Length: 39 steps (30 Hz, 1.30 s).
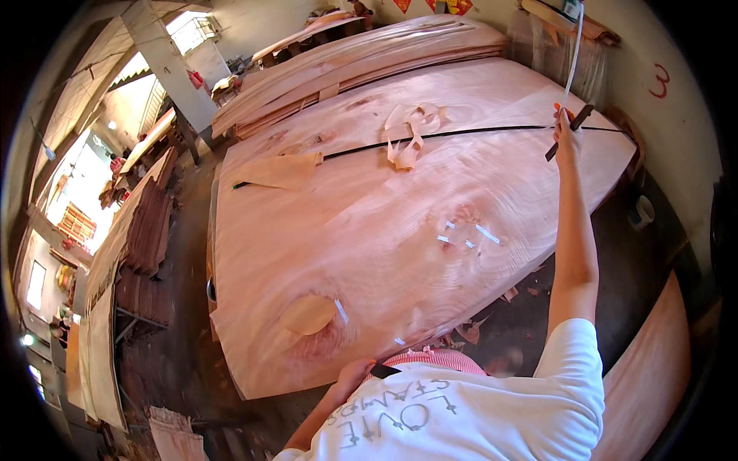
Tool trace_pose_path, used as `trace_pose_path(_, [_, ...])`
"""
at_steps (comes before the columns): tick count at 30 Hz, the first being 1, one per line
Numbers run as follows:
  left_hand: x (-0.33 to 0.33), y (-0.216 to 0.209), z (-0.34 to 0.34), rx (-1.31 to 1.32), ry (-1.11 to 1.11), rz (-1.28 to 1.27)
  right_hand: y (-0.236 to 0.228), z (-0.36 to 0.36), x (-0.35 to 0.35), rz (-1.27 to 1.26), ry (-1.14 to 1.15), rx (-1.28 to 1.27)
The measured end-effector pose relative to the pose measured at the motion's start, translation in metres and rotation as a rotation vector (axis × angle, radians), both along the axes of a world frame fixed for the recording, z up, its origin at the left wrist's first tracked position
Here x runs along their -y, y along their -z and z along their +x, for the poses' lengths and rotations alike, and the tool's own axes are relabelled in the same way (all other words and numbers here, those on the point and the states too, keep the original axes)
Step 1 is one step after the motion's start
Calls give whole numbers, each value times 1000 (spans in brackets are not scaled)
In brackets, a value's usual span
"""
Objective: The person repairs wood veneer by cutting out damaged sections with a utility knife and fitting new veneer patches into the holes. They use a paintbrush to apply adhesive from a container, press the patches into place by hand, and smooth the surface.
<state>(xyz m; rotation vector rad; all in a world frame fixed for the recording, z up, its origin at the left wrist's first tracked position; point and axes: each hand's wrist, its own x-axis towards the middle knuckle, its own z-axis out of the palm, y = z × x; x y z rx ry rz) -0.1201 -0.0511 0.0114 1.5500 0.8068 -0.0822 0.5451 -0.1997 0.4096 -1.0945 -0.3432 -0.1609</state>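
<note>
My right hand [567, 132] is stretched to the far right, closed at the lower end of a narrow white tape strip [575, 65] that hangs from above. Orange shows at its fingertips. A short dark bar [582, 117] crosses at the fingers; whether it is gripped too I cannot tell. Close to my body, my left hand [355, 373] is curled at the near edge of a large reddish wood veneer sheet [384, 230]. From it sticks out a dark, flat, blade-like tool [386, 370]. Short white tape pieces [487, 233] cling around knots, and a round veneer patch [307, 314] lies near left.
A long black strip [477, 132] runs across the sheet, with curled veneer scraps [407, 134] and a loose veneer piece [280, 170] on it. Behind lies a veneer stack [361, 65]. More stacks [146, 223] stand left; a white cup [640, 213] is on the floor at right.
</note>
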Motion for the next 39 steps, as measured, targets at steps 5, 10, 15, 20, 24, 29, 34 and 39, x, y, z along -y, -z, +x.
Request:
trace_pose_path(5, [5, -21, 12, -98, 43, -11, 13, 5, 11, 61, -60, -47])
trace_pose_path(10, [1, -20, 68, -166, 95, -71, 92, 144, 104, 403, 110, -94])
trace_pose_path(15, [-2, -21, 36, -123, 93, 2, 200, 71, 41, 295, -122, -614])
trace_pose_path(20, [-6, -51, 22, -144, 153, 12, 213, -84, -48, -263, -524, -372])
trace_pose_path(24, [-9, -99, 34, -17, 409, 702, 192, -213, -76, -759, -808, -108])
trace_pose_path(29, [-13, -146, 59, 170, -122, 405, 194, -341, -100, -793, -1253, 170])
trace_pose_path(34, [-40, -160, 51, 332, -452, 279, 227, -436, -145, -862, -1426, 210])
trace_pose_path(39, [-70, -164, 12, 249, -561, 209, 233, -492, -176, -821, -1401, 106])
